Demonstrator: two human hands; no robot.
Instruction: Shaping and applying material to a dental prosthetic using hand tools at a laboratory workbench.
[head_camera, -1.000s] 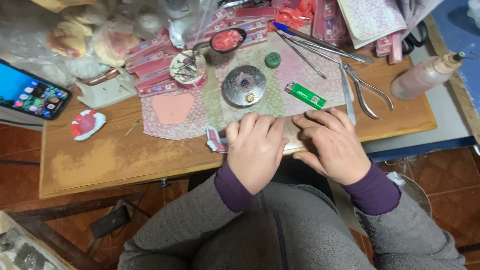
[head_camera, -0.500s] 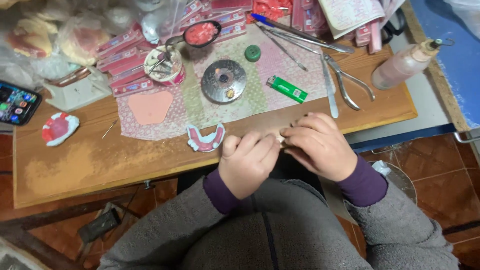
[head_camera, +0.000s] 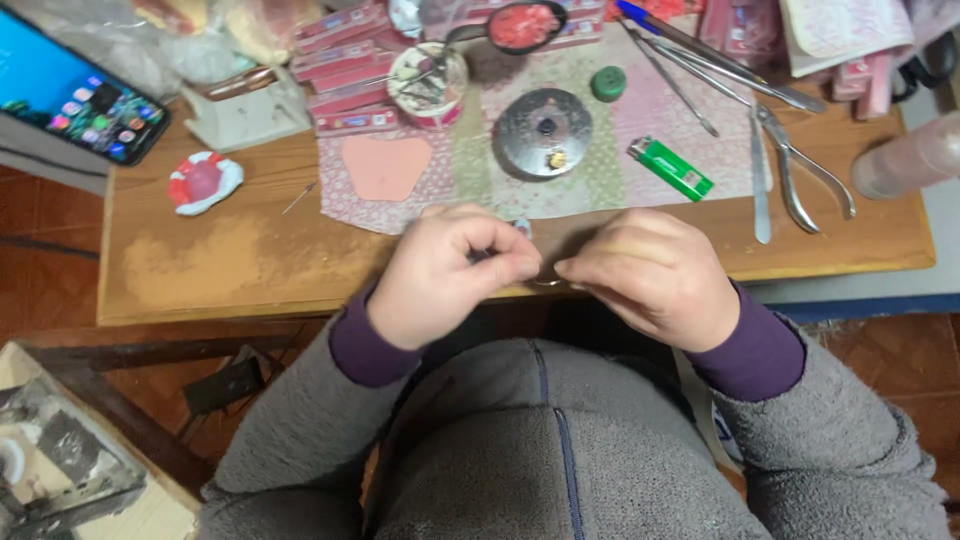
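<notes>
Nearest the camera, a grey fleece top with purple cuffs fills the lower frame. Just beyond it, the left hand (head_camera: 450, 275) and the right hand (head_camera: 650, 275) are held together over the near edge of the wooden table (head_camera: 200, 270). Both are curled almost shut, fingertips pinched toward each other. Something small and thin, perhaps a bit of wire or a ring (head_camera: 545, 283), is glimpsed between the fingertips; what exactly is gripped cannot be told. A small piece with a pink and white edge (head_camera: 522, 228) peeps out just behind the left fingers.

Fine pinching work of this kind is judged best done with the wrists steadied against the table edge and the item kept above the tabletop, so that a slip does not send it to the floor.

Farther on, a patchwork cloth (head_camera: 600, 180) is spread on the table. On it lie a pink felt shape (head_camera: 385, 165), a round metal lid (head_camera: 545, 132) with a small bead at its middle, a green lighter (head_camera: 670, 168), a green button (head_camera: 608, 83), and pliers (head_camera: 800, 170) beside long metal tools. A small cup (head_camera: 428, 82) holding bits stands near flat pink packets (head_camera: 345, 60). To the left, a red and white ornament (head_camera: 203, 182) and a needle (head_camera: 300, 197) lie on bare wood, well apart from the hands. A lit phone (head_camera: 80, 95) rests at the far left, and a pale bottle (head_camera: 910, 155) lies at the right edge.

Red-brown floor tiles (head_camera: 40, 260) are seen below the table, and a box of clutter (head_camera: 60, 470) sits at lower left.
</notes>
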